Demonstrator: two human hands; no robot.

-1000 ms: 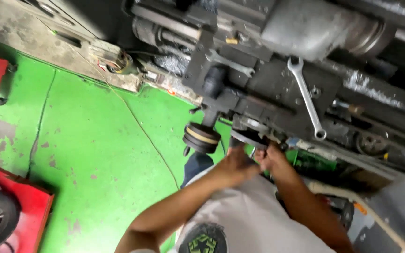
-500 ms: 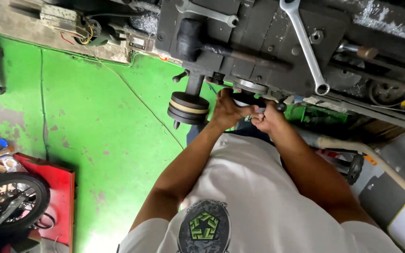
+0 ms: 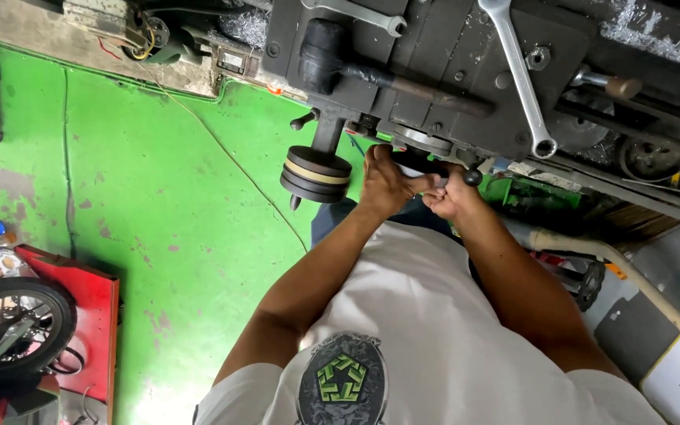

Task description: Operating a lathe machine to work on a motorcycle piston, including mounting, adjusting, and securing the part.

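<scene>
Handle: a dark bar handle (image 3: 426,164) with a black ball knob (image 3: 472,177) at its right end juts from the near edge of the grey machine carriage (image 3: 434,71), just under a round dial (image 3: 423,140); both hands meet on it, near the middle of the head view.
Left hand: the left hand (image 3: 383,182) is wrapped around the handle's left part, fingers curled over it, thumb side toward the dial; a closed hold, seemingly to steady or turn the bar.
Right hand: the right hand (image 3: 446,198) closes on the handle's right part just beside the ball knob, knuckles touching the left hand's fingers; two hands together suggest the bar needs force.
Handwheel: a stacked black and cream disc (image 3: 315,173) hangs on a stem left of the hands, near but untouched.
Tools on top: a long ring spanner (image 3: 519,75) lies diagonally on the carriage, and a black mallet (image 3: 356,67) rests to its left, parked within reach.
Floor: a green painted floor (image 3: 143,205) spreads left; a red tray (image 3: 80,315) and a small tyre (image 3: 9,323) sit at the near left, well apart.
</scene>
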